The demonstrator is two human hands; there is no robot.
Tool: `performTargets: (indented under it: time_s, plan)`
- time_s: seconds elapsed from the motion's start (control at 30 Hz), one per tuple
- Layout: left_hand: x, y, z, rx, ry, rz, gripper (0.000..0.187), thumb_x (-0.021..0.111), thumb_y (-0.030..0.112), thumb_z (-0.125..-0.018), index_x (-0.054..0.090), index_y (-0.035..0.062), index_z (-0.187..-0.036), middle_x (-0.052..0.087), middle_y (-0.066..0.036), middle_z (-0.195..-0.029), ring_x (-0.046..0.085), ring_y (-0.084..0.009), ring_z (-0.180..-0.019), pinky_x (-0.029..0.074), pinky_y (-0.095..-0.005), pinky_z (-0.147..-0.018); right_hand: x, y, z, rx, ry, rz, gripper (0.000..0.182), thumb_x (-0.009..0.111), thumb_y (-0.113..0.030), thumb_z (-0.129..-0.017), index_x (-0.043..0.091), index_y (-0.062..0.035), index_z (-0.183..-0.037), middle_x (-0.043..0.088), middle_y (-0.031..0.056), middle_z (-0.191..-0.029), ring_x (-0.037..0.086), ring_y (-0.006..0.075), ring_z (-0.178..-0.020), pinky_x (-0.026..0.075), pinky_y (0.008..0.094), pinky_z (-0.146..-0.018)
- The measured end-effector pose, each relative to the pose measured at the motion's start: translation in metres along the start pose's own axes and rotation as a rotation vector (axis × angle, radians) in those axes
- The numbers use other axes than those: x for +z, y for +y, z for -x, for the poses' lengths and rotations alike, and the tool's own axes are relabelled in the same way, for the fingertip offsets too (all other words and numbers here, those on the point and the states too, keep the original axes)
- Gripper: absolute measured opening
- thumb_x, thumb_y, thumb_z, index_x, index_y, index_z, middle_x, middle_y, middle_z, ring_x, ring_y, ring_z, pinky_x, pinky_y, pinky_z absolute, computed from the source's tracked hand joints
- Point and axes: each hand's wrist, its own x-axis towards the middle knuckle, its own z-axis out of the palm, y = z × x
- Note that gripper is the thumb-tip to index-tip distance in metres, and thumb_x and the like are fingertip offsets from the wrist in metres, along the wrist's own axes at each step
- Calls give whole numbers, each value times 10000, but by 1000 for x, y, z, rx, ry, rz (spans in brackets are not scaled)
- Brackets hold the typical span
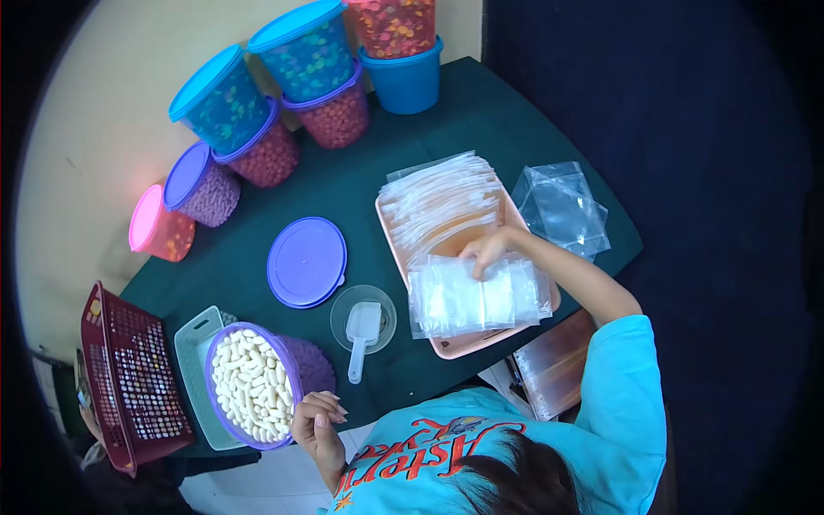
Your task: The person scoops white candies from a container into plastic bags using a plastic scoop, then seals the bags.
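From the head view, the right hand [486, 251] pinches a clear plastic bag [468, 296] in the pink tray [455, 345]. The left hand [318, 421], loosely curled and empty, touches the purple tub [251, 384] of white pellets on the counter [378, 184]. Shirt lettering is unreadable.

Bare green tabletop [360, 184] is lying open between the stacked tubs [283, 103] and tray [468, 343]; the purple lid [306, 262] and scoop dish [363, 319] are crowding the centre.

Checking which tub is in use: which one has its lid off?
The purple tub of white pieces, beside the left hand. The other tubs are all lidded.
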Motion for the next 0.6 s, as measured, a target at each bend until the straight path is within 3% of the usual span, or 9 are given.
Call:
performTargets:
  time_s: [0.07,0.17,0.2,0.3,0.33,0.37,0.43,0.6]
  plan:
    - [-4,2,5,-4,45,-20,237,428,200,-849,408,46,-670,409,-57,-590,396,-141,-564,357,-305,-651,-1,7,-19,123,-36,265,570,625,-294,-537,544,-19,-1030,561,148,-977,521,261,-891,413,344,-748]
    - [-10,6,12,-35,107,-47,238,427,201,-849,410,45,-670,407,-54,-586,396,-142,-566,357,-305,-654,1,14,-33,210,35,483,617,657,-337,-522,545,-24,-1041,560,163,-978,528,273,-894,416,339,-764]
    - [-12,5,15,-38,126,-52,237,427,199,-848,411,45,-670,407,-52,-586,397,-143,-567,357,-307,-655,5,18,-29,56,144,499,694,719,-383,-499,536,-30,-1068,558,172,-1007,539,277,-905,422,331,-777]
    - [-15,5,21,-45,177,-52,220,442,180,-838,423,39,-670,438,-61,-584,418,-151,-563,366,-311,-643,7,-7,-4,-104,216,445,720,762,-388,-499,537,-41,-1089,565,165,-1028,550,267,-917,429,323,-776]
    - [-15,5,23,-37,194,-47,205,457,161,-828,435,33,-670,469,-72,-582,438,-158,-558,375,-314,-630,9,-6,-2,-106,247,410,590,763,-338,-552,577,-35,-1023,593,141,-984,566,241,-893,438,309,-759]
    - [-16,5,24,-42,206,-45,205,457,161,-828,435,33,-670,469,-72,-582,438,-158,-558,375,-314,-630,10,0,0,-104,236,416,590,763,-338,-552,577,-35,-1023,593,141,-984,566,241,-893,438,309,-759]
    - [-16,4,26,-35,168,-34,201,459,158,-829,438,34,-673,477,-73,-591,449,-160,-569,377,-317,-637,12,9,5,-298,468,277,385,716,-246,-642,605,-10,-926,620,120,-873,584,224,-823,446,301,-738]
    - [-14,3,27,-34,119,-4,177,469,136,-823,448,27,-685,487,-71,-599,458,-161,-581,380,-316,-640,16,-16,47,-373,748,258,190,595,-128,-759,602,11,-887,624,107,-778,590,194,-728,452,288,-703]
